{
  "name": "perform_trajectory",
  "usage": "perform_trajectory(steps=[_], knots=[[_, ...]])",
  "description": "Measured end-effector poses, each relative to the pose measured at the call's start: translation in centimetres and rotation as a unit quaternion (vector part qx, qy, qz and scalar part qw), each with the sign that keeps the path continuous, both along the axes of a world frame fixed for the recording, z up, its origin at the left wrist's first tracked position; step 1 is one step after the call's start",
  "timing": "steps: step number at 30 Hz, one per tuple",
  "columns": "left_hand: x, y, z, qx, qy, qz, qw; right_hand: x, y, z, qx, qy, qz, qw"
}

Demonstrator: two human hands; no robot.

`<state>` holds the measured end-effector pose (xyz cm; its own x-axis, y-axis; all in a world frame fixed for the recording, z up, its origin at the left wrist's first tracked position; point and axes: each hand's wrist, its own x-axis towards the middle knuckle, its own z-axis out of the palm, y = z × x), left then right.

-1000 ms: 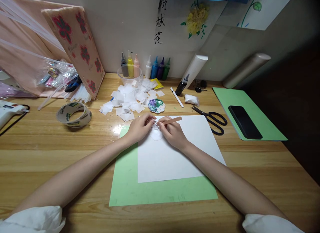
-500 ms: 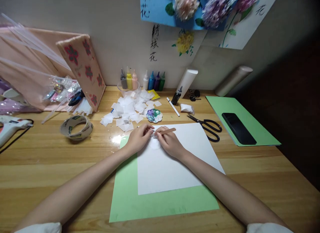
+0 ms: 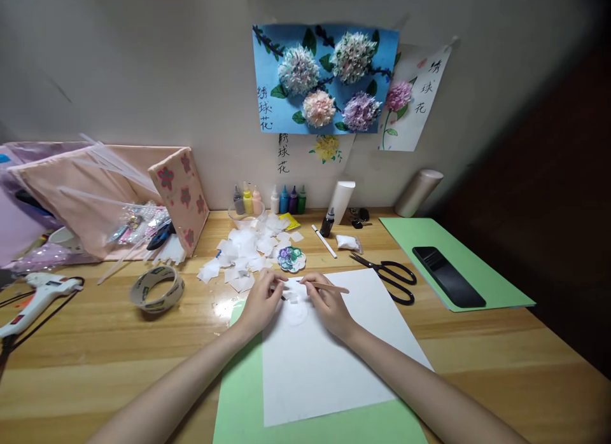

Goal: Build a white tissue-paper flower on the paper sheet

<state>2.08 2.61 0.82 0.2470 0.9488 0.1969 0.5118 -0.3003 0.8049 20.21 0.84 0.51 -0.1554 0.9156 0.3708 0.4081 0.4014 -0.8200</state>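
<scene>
My right hand grips a flat wooden craft stick between thumb and fingers, its end pointing right. Close beside it, my left hand is closed in a pinch; what its fingertips hold is too small to make out. A bit of white paper shows between the two hands. Below the fingertips, a faint round outline marks the white sheet, which lies on green paper. Just beyond the hands sit a paint-stained flower-shaped palette and a pile of white paper squares.
Scissors lie right of the sheet, near a phone on green card. Tape and a glue gun are on the left. Paint bottles, a white pen and a black bottle stand or lie at the back.
My view has tilted up, so more of the wall pictures shows and the desk sits lower. My hands have moved slightly apart, baring the paper bit between them.
</scene>
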Motion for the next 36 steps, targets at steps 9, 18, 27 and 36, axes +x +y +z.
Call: perform_trajectory(steps=[9,18,27,36], knots=[[-1.3,2.2,-1.1,0.143,0.227,0.034,0.963,0.0,-0.1,-0.2,-0.014,0.012,0.006,1.0],[-1.3,2.2,-1.2,0.119,0.199,0.039,0.972,0.0,-0.2,-0.2,-0.03,0.016,0.0,0.999],[-1.7,1.4,0.2,0.131,0.0,0.073,0.989,0.2,-0.8,-0.2,-0.034,-0.024,0.073,0.996],[-1.8,1.1,0.6,0.07,-0.133,0.026,0.988,-0.1,-1.0,-0.2,0.043,-0.135,0.122,0.982]])
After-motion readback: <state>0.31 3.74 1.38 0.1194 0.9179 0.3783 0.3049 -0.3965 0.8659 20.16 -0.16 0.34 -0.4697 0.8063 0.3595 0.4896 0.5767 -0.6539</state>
